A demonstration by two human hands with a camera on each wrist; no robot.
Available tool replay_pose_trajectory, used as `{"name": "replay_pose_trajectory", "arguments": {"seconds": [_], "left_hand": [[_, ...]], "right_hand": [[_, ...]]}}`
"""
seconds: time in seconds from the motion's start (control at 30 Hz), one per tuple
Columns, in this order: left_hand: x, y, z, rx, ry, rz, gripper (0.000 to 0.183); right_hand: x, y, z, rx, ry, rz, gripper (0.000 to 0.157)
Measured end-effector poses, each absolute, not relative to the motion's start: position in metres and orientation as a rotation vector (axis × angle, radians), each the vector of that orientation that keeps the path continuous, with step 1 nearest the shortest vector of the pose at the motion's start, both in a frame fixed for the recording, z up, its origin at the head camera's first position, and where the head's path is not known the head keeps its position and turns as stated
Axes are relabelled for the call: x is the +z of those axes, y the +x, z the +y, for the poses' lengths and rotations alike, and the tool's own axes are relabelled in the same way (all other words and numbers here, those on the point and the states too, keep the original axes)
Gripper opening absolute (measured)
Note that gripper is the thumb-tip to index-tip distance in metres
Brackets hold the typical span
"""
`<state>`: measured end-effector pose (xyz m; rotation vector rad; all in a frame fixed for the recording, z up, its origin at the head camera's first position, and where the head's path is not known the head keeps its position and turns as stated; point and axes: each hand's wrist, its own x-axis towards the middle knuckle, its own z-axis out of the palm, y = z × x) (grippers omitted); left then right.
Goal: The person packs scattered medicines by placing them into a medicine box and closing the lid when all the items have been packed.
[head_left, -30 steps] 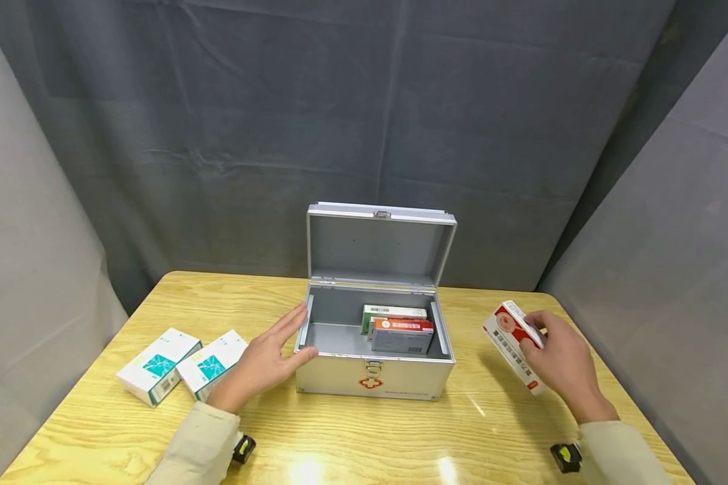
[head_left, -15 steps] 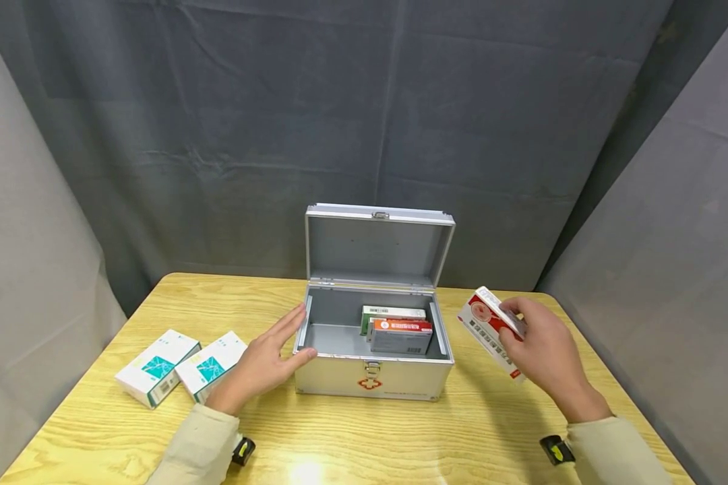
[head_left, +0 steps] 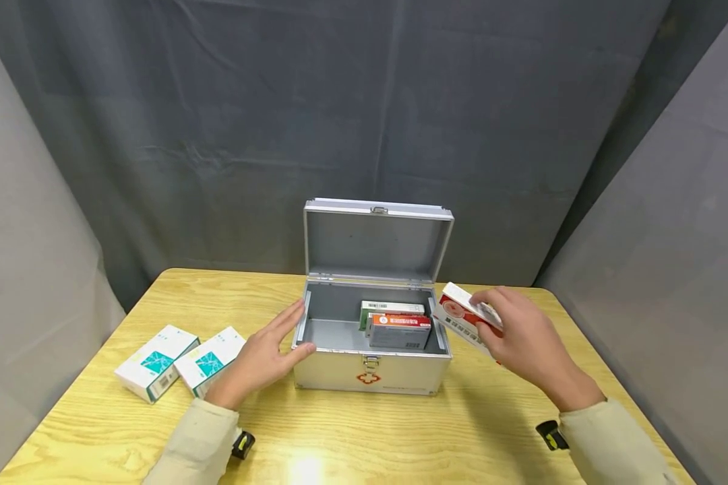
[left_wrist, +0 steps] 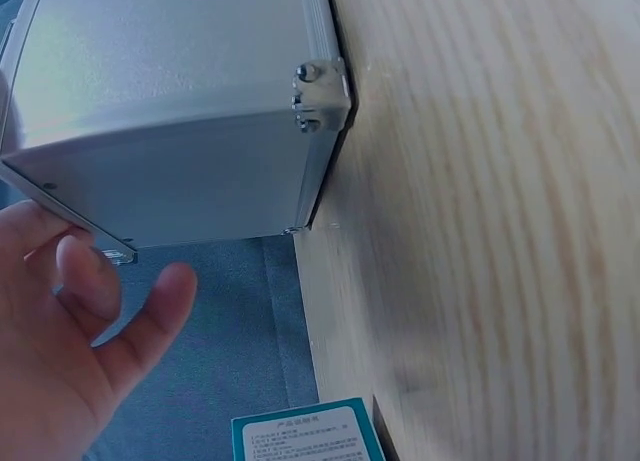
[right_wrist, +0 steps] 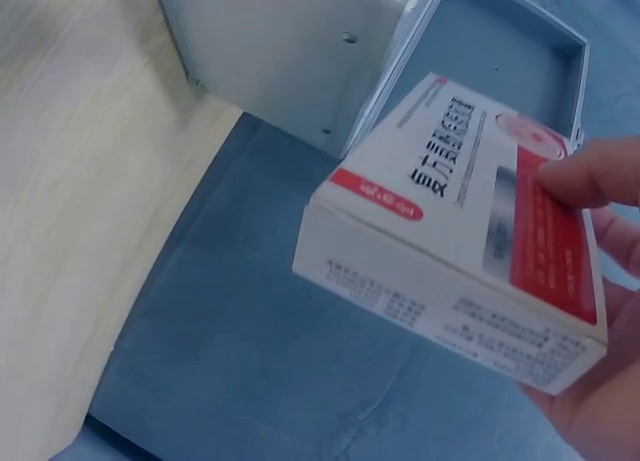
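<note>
A silver first-aid case (head_left: pixel 373 372) with a red cross stands on the table, its lid (head_left: pixel 379 246) raised. My left hand (head_left: pixel 263 360) rests on the case's left rim with the fingers extended. Between thumb and fingers, my right hand (head_left: pixel 524 340) pinches a red-and-white medicine box (head_left: pixel 461 318), tilted beside the case's right rim; its printed face (right_wrist: pixel 450 191) shows in the right wrist view. Inside the case, on the right side, stand a grey medicine box (head_left: pixel 399 333) with an orange-red top and a green-and-white medicine box (head_left: pixel 391 308) behind it.
Two white-and-teal medicine boxes lie on the wooden table (head_left: pixel 352 438) at the left, an outer one (head_left: pixel 158 364) and an inner one (head_left: pixel 209 360) near my left forearm. Grey cloth (head_left: pixel 249 135) hangs behind the table, and lighter cloth hangs at both sides.
My right hand has carried the red-and-white medicine box leftward, from the table's right side to the case's right rim. My left hand has stayed on the left rim.
</note>
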<state>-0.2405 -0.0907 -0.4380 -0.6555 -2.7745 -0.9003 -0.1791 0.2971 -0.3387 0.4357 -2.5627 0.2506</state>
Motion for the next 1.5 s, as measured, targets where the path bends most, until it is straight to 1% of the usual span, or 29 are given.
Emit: {"name": "replay_pose_trajectory", "arguments": {"seconds": [0.33, 0.67, 1.3, 1.5], "left_hand": [[-0.441, -0.242, -0.092, -0.896, -0.663, -2.764, 0.078], [-0.442, -0.240, -0.091, -0.805, -0.648, -2.745, 0.077], [-0.439, -0.241, -0.091, -0.837, -0.651, -2.769, 0.078], [-0.438, -0.241, -0.091, -0.834, -0.637, -2.769, 0.079]], "right_hand": [[-0.326, -0.188, 0.269, 0.195, 0.752, -2.497, 0.036], [-0.319, -0.195, 0.240, 0.048, 0.961, -2.470, 0.030], [-0.309, -0.210, 0.220, -0.067, 1.081, -2.497, 0.036], [-0.306, -0.211, 0.215, -0.099, 1.079, -2.509, 0.038]]}}
